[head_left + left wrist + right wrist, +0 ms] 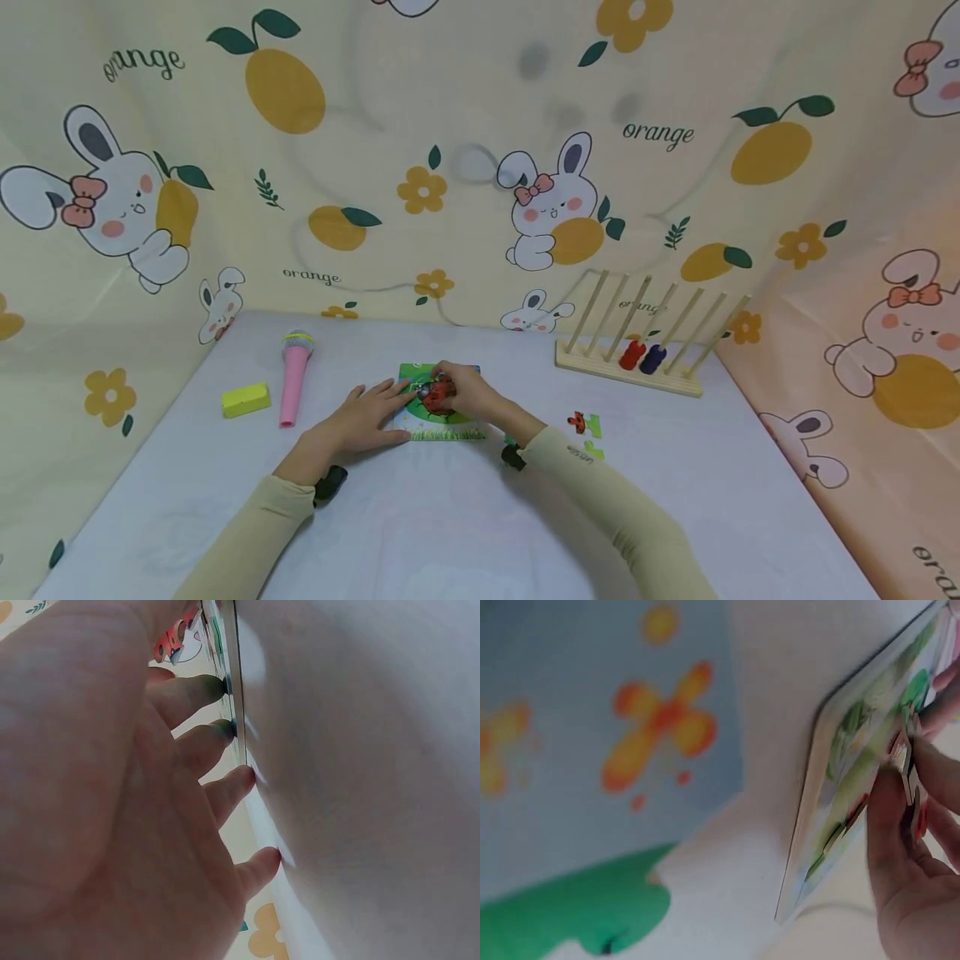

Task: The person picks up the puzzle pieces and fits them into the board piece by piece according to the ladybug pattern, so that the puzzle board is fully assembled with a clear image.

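White table (435,525) — right hand (471,393) pinches a piece (909,784), clear only from its wrist.

On the tabletop (450,533), a puzzle board (453,434) lies central, left hand (367,421) on its left edge, right hand (471,393) over it. To the left: toy microphone (293,383), then block (246,401). To the right: loose pieces (593,425), peg rack (592,359) behind them.

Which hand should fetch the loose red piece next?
Likely the right hand, once its pinched piece is down: the loose piece lies on that side, while the left hand touches the board.
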